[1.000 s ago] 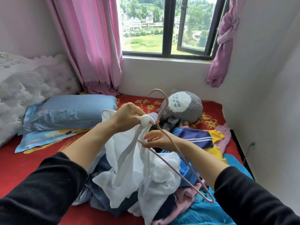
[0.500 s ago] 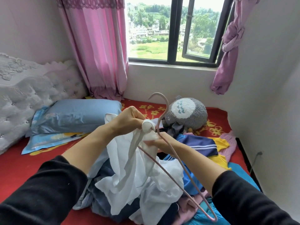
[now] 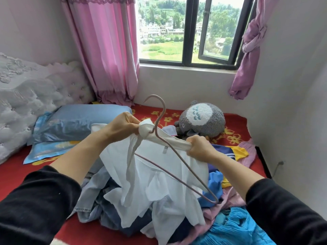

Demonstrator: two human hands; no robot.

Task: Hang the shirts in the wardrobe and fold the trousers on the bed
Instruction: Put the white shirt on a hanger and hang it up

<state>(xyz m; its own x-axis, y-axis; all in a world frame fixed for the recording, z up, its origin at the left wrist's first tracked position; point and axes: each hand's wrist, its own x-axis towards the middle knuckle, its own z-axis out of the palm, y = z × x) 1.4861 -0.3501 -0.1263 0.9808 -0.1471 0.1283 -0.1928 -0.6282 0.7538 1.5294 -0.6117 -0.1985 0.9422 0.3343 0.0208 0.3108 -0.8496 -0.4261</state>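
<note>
Stretching above the clothes pile [image 3: 109, 206] on the red-sheeted bed [image 3: 17, 175], the white cloth shirt [image 3: 159, 174] is gripped at its bunched collar by the left hand [image 3: 123, 126]. Its shoulder is clenched in the right hand [image 3: 200, 147], apparently so the thin pink wire hanger [image 3: 164, 110] can be threaded in.

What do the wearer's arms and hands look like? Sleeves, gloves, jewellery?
Plain black long fabric sleeves on both arms, left sleeve and right sleeve, pushed up so the forearms are bare. The left hand and right hand are bare too: no gloves, rings or watch visible.
</note>
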